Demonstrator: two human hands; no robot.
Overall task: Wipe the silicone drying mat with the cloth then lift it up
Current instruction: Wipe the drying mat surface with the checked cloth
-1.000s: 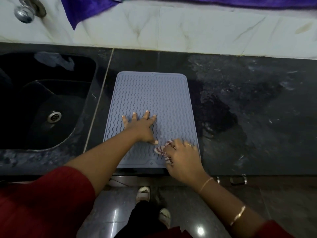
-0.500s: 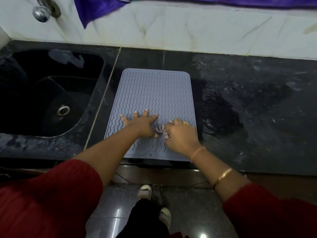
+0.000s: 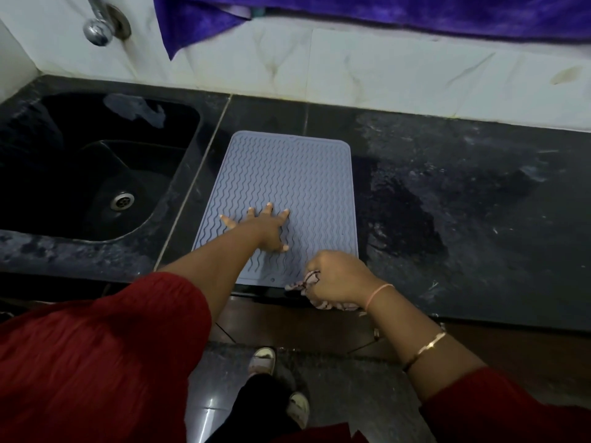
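A grey-blue silicone drying mat (image 3: 287, 180) with wavy ridges lies flat on the black stone counter (image 3: 463, 203), its near edge at the counter's front. My left hand (image 3: 267, 230) presses flat on the mat's lower left part, fingers spread. My right hand (image 3: 339, 276) is at the mat's near right corner, closed around a crumpled striped cloth (image 3: 302, 284), which pokes out to the left of my fist and below it over the counter edge.
A black sink (image 3: 96, 174) with a metal drain (image 3: 122, 199) sits left of the mat. A chrome tap (image 3: 99, 27) is on the white tiled wall. Purple fabric (image 3: 204, 20) hangs along the top. Wet patches mark the counter to the right.
My right hand has dragged the cloth from the mat's lower middle, beside my left thumb, down and right to the near right corner. My left hand stays pressed in place.
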